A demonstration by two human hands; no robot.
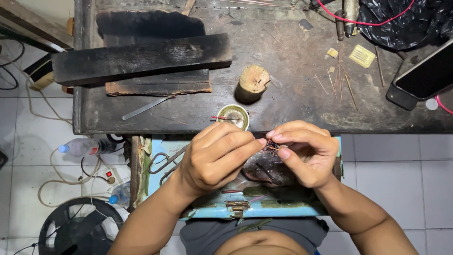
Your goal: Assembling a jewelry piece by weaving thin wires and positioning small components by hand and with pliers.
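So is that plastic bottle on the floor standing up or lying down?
Lying down. The plastic bottle rests on its side on the tiled floor, blue cap pointing left.

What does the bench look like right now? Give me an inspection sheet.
Surface: dark, scorched workbench, with a light blue drawer pulled out below it.
Job's things: small dark wire piece pinched between both hands; round dish behind it.
Clutter: charred blocks, wood stump, metal strip, thin rods, black bag, shears in the drawer.
Hands: left hand and right hand both closed on the wire piece.
Cables: red cable on the bench; pale cords on the floor.
Surroundings: tiled floor, bottle, fan.
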